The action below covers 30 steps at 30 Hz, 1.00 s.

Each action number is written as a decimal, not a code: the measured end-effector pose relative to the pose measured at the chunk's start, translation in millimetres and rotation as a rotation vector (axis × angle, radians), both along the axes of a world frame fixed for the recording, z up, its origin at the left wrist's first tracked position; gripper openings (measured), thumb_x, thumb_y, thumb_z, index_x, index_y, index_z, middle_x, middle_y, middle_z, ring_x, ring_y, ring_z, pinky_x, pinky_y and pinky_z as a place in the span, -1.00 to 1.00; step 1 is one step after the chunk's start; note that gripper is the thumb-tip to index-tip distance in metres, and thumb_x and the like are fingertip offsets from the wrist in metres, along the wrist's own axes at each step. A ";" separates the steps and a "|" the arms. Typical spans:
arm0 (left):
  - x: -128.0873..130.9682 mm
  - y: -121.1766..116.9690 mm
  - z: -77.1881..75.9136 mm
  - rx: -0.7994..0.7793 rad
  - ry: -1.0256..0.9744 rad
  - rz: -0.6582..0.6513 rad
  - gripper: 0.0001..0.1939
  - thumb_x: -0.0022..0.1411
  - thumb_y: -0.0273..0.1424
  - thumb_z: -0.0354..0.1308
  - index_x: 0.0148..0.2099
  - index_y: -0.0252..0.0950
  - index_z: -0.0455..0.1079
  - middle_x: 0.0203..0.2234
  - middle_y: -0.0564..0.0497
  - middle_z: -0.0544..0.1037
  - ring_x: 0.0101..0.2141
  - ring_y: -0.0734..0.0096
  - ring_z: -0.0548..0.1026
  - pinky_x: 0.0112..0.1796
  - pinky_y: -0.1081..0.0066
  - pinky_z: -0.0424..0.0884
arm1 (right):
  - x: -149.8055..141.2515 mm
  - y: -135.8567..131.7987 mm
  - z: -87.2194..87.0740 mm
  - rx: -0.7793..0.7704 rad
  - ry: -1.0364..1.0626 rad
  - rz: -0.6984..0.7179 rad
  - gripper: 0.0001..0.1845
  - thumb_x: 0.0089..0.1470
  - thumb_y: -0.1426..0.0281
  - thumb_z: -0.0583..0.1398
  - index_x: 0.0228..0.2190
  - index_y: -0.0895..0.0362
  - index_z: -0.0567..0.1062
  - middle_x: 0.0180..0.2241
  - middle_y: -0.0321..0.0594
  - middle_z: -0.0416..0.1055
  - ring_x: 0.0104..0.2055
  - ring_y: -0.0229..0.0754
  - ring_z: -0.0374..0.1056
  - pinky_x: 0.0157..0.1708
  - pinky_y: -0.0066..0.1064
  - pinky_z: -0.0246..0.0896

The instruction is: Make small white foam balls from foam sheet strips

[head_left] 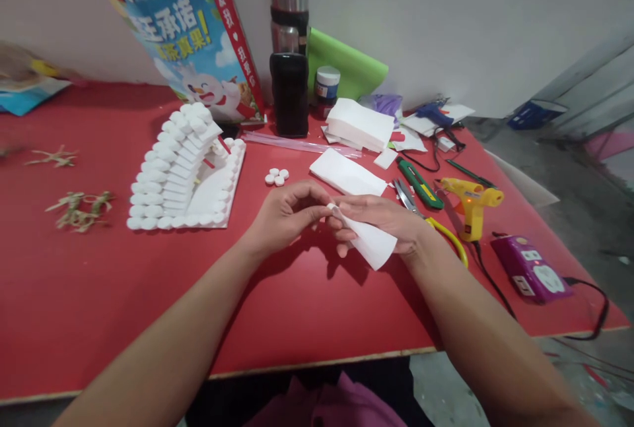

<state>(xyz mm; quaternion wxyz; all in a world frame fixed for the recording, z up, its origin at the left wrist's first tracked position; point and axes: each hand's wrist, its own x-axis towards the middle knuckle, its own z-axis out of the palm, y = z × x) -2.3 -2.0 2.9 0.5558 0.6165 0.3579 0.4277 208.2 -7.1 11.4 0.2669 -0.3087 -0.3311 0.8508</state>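
Note:
Over the red table, both hands hold one white paper strip [372,242]. My left hand [292,212] pinches the strip's far end, which looks rolled or curled at the fingertips. My right hand [381,216] grips the strip from its other side, and the loose end hangs toward me. Just beyond my left hand lie several small white paper rolls [276,177]. A white stepped model [191,169], edged with similar rounded rolls, stands to the left. More white strips [347,173] lie behind my right hand.
Scissors [406,196] with yellow handles, a green utility knife [420,183], a yellow glue gun [470,202] and a purple power box [529,268] with cables sit on the right. At the back stand a black phone [290,95], a flask [288,1] and a printed box [198,37].

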 end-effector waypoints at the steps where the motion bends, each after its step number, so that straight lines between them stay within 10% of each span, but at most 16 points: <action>1: 0.0 0.3 0.3 -0.001 0.004 0.007 -0.86 0.19 -0.33 0.39 -0.28 -0.29 0.55 -0.44 -0.01 0.61 -0.44 0.38 0.55 -0.34 0.38 0.49 | 0.0 -0.5 1.1 0.027 -0.033 -0.009 -0.66 0.08 0.29 0.47 -0.18 0.19 0.58 -0.39 -0.30 0.42 -0.44 -0.30 0.32 -0.30 -0.27 0.58; 8: 1.7 0.8 -2.9 -0.059 -0.022 0.069 -0.79 0.14 -0.29 0.44 -0.30 -0.31 0.54 -0.44 0.02 0.57 -0.47 0.46 0.49 -0.40 0.45 0.44 | -4.1 -5.7 7.9 0.326 -0.379 -0.148 -0.53 0.10 0.25 0.44 0.00 0.12 0.53 -0.32 -0.28 0.57 -0.45 -0.30 0.44 -0.43 -0.44 0.42; 18: 13.5 -5.3 -10.8 -0.205 -0.150 0.211 -0.72 0.04 -0.30 0.51 -0.33 -0.31 0.50 -0.52 0.07 0.55 -0.57 0.49 0.48 -0.51 0.46 0.45 | -22.4 -17.4 -4.7 0.906 -0.801 -0.515 -0.85 0.13 0.34 0.31 -0.44 0.11 0.50 -0.52 -0.33 0.46 -0.49 -0.29 0.27 -0.47 -0.42 0.11; 30: 7.6 -6.4 1.4 -0.069 -0.153 0.155 -0.72 -0.02 -0.34 0.55 -0.46 -0.32 0.50 -0.56 0.06 0.56 -0.58 0.39 0.57 -0.48 0.39 0.56 | -9.9 -16.7 10.5 1.083 -0.761 -0.343 -0.83 0.22 0.35 0.25 -0.42 0.10 0.54 -0.56 -0.36 0.42 -0.57 -0.33 0.14 -0.54 -0.42 0.00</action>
